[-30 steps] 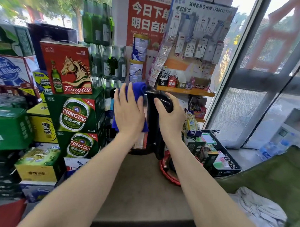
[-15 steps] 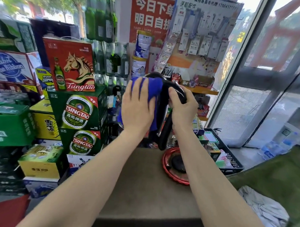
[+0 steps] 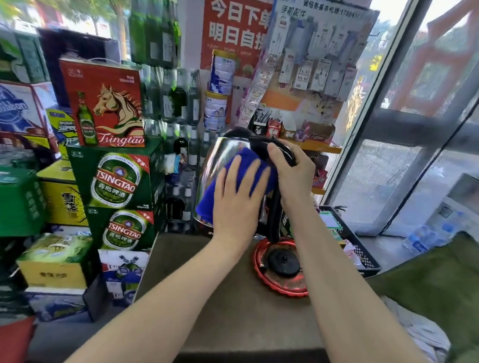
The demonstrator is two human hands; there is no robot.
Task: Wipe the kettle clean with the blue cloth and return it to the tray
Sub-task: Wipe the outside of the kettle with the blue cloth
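Observation:
A shiny steel kettle (image 3: 218, 157) with a black lid and handle is held in the air above the brown table (image 3: 210, 304). My right hand (image 3: 293, 174) is wrapped around the top of the black handle. My left hand (image 3: 237, 200) lies flat on the blue cloth (image 3: 243, 159) and presses it against the kettle's side. Below and to the right, a round red tray (image 3: 280, 284) sits on the table with the kettle's black base (image 3: 283, 262) in it. The lower part of the kettle is hidden behind my left hand.
Stacked beer cartons (image 3: 116, 180) stand close on the left of the table. A black basket (image 3: 352, 245) of small goods sits to the right of the tray. Bottles and cans fill the shelves behind. A green cushion (image 3: 448, 290) lies at the right.
The kettle has turned so its steel side shows more. My left hand with the cloth has slid from the lid area down onto the kettle's side.

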